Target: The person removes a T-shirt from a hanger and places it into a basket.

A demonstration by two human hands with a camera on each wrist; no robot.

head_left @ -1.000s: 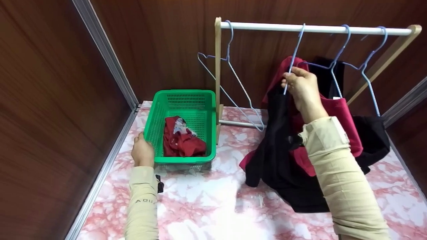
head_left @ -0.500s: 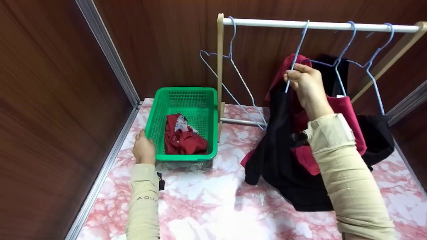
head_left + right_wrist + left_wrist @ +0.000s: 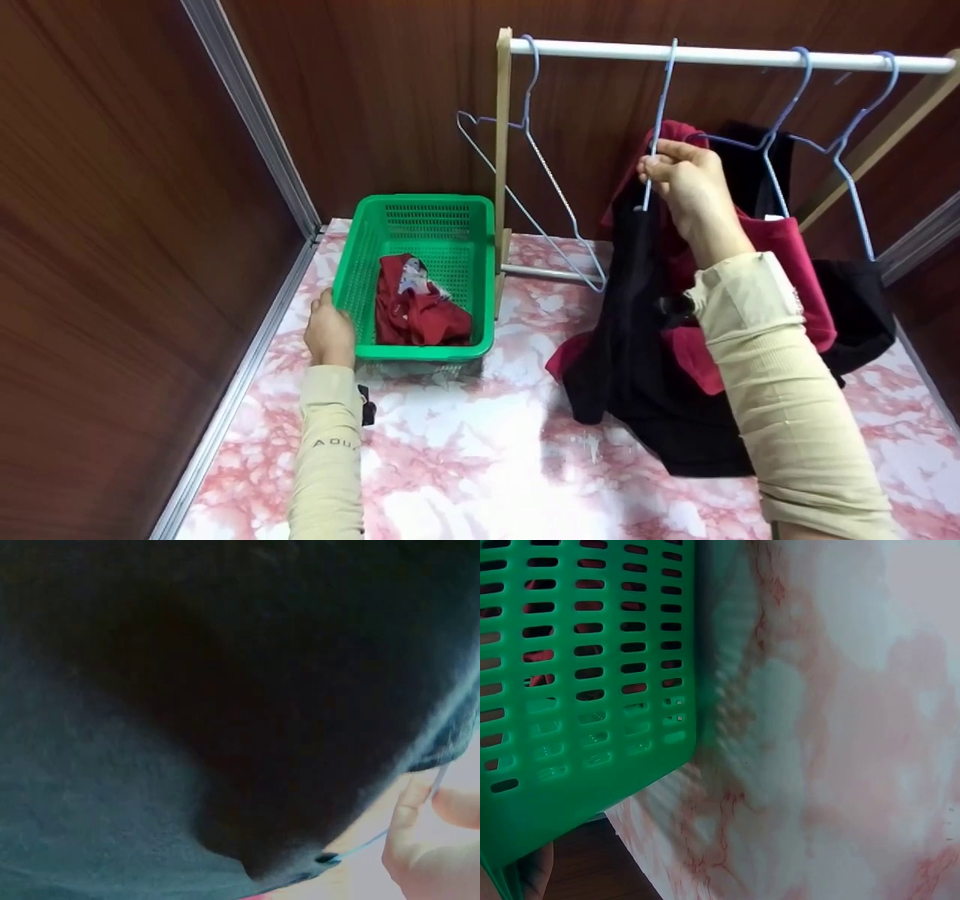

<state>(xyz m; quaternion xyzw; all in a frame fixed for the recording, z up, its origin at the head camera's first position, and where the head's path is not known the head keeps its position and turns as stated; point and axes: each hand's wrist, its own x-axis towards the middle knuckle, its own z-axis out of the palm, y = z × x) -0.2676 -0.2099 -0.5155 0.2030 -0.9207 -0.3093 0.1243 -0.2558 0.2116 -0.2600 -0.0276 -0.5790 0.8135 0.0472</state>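
Observation:
My left hand [image 3: 330, 330] grips the left rim of a green plastic basket [image 3: 423, 352] near its front corner. A crumpled dark-red garment with a pale printed patch [image 3: 421, 311] lies inside. In the left wrist view, the fingers [image 3: 538, 870] curl round the basket's rim at the lower left. My right hand [image 3: 694, 187] pinches the wire of a blue hanger [image 3: 664, 97], whose hook is on the rack's white rod [image 3: 600, 50]. A black garment [image 3: 630, 322] hangs from this hanger and reaches the floor. In the right wrist view, black cloth [image 3: 97, 802] covers most of the picture.
A bare blue hanger [image 3: 551, 176] hangs at the rod's left end, by the wooden post [image 3: 502, 150]. Two more hangers sit to the right, with a crimson garment [image 3: 787, 270] and another black garment [image 3: 862, 307] there. Brown panels [image 3: 150, 187] surround the marbled floor [image 3: 465, 450].
The hanger in my right hand has shifted left along the rod, and the black garment has swung slightly with it. My left hand stays on the basket. The head view has shifted slightly.

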